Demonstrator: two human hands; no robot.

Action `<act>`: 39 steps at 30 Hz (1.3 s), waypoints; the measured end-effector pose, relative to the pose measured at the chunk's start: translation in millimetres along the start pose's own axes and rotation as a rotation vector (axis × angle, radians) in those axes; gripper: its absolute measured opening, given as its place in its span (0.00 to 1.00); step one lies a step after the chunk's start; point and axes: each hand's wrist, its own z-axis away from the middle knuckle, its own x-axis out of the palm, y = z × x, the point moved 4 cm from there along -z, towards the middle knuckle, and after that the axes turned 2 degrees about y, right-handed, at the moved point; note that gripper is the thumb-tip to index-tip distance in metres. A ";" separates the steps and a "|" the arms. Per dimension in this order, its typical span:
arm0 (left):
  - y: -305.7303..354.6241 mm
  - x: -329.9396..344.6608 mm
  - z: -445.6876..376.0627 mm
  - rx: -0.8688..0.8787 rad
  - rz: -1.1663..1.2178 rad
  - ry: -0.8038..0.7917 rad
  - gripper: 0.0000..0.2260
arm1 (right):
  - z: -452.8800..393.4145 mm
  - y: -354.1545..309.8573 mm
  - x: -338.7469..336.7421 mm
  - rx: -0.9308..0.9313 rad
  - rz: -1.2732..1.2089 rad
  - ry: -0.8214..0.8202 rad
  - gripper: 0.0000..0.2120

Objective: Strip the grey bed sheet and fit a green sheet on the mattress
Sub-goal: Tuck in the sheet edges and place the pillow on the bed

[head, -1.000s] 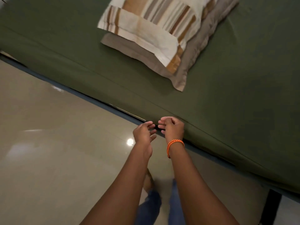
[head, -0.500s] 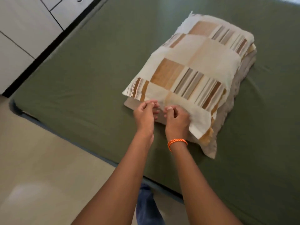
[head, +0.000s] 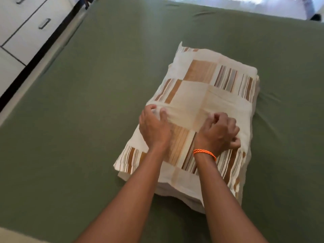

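Bare forearms, orange cord bracelet (head: 204, 153)

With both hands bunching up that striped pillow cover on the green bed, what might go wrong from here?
1. Both the left hand and the right hand grip the cream and brown striped patchwork pillow cover; a hard tug might leave it creased or crooked.
2. The pillow lies directly on the fitted olive-green bed sheet, which already wrinkles beside it; dragging the pillow could ruck the sheet further.

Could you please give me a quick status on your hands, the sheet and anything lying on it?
Left hand and right hand both gripping the pillow. Green sheet on the mattress, few creases. Pillow sits mid-bed.
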 end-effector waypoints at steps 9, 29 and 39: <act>-16.3 21.7 -52.7 -0.157 -0.296 -0.268 0.41 | -23.9 48.0 15.6 0.399 0.092 -0.031 0.42; -91.0 -194.4 -309.5 -0.037 0.019 -0.032 0.35 | 126.6 -244.0 132.1 0.093 -0.310 0.043 0.14; -152.4 -251.4 -337.4 -0.281 -0.266 -0.050 0.28 | 214.6 -243.8 218.4 0.410 -0.343 -0.253 0.14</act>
